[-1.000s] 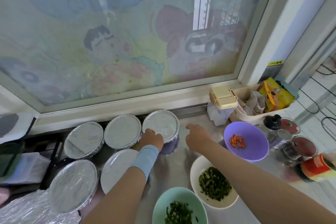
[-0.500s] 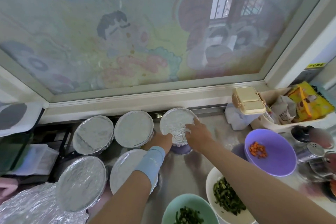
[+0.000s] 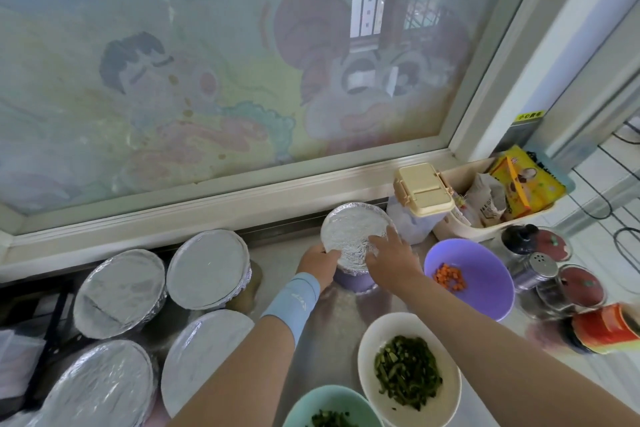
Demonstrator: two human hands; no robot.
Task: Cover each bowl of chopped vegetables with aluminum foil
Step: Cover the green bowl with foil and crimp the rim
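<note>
Kitchen: steel counter [image 3: 341, 331], spice shaker [image 3: 535, 269].

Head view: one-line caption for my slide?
Left hand grips and right hand presses the foil-topped bowl; purple bowl, white bowl and green bowl sit uncovered.

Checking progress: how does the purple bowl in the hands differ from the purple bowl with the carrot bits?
The held bowl is covered with foil; the carrot bowl is open, orange dice showing. The left hand grips the held bowl, the right hand touches its foil; nothing touches the carrot bowl. Both are purple.
</note>
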